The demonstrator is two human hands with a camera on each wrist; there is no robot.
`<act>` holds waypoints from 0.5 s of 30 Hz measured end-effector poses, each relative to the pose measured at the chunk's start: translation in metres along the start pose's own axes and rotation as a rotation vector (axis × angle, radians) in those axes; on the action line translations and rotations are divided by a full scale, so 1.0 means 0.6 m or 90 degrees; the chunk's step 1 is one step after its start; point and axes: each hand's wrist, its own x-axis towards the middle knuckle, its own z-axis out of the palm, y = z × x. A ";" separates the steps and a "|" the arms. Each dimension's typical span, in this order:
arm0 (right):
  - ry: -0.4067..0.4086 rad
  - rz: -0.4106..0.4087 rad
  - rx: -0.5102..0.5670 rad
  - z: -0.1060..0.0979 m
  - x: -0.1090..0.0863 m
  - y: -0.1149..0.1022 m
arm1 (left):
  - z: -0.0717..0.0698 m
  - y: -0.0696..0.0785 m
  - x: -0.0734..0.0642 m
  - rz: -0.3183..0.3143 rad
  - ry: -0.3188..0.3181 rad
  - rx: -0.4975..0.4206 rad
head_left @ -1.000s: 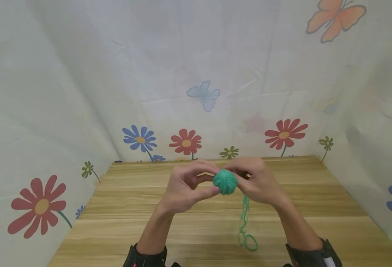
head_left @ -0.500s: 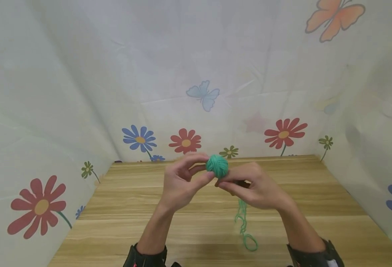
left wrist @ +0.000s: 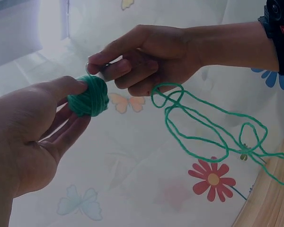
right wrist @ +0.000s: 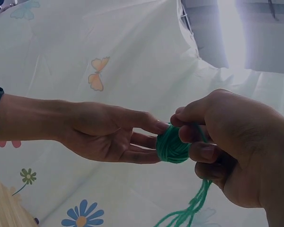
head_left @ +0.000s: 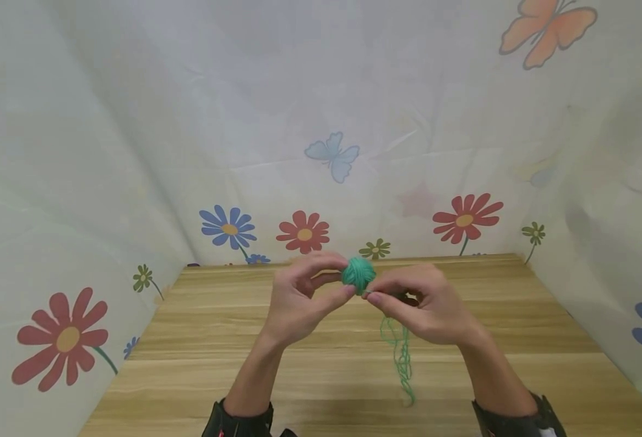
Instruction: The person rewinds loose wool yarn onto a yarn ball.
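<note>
A small green ball of yarn (head_left: 358, 274) is held up over the far part of the table by my left hand (head_left: 304, 297), thumb on one side and fingers on the other. Close at its right side, my right hand (head_left: 427, 303) pinches the yarn strand between thumb and forefinger. In the left wrist view a short loop of strand shows at the right fingertips, beside the yarn ball (left wrist: 89, 96). Loose yarn (left wrist: 199, 125) hangs in tangled loops below the right hand. The right wrist view shows these strands (right wrist: 196, 203) leaving under the curled fingers.
The wooden table (head_left: 321, 388) spreads below both hands. A pale curtain (head_left: 244, 109) printed with flowers and butterflies encloses it at the back and both sides. Dark cuffs (head_left: 241, 419) circle the wrists.
The ball has moved up and slightly left from its earlier place. My right hand went round its near side and drew back slightly right. The hanging yarn has swung and changed shape.
</note>
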 end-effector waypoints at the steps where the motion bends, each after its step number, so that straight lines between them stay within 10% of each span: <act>1: 0.006 -0.002 -0.001 0.000 0.000 0.000 | 0.000 0.002 0.001 -0.002 -0.009 0.000; 15: 0.088 -0.034 -0.016 0.003 0.008 -0.003 | 0.000 -0.005 -0.004 -0.014 -0.070 -0.024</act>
